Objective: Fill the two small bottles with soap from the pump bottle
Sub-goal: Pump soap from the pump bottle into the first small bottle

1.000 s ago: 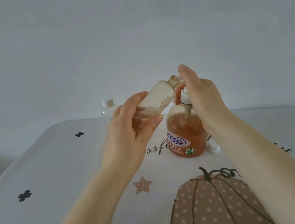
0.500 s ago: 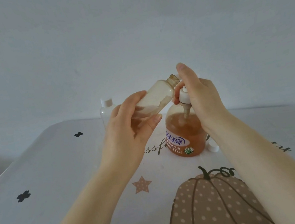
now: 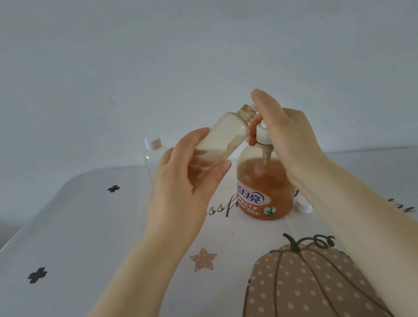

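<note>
Bottle [image 3: 222, 139] tilted, soap-smeared, uncapped

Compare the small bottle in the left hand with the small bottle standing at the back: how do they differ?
The held small bottle is tilted, uncapped and holds soap. The back small bottle stands upright on the table, wears a white cap and looks empty. The left hand grips the first; nothing touches the second. Both are clear plastic.

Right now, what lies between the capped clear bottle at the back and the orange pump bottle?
In the head view, the left hand and the tilted uncapped small bottle it holds lie between them.
</note>
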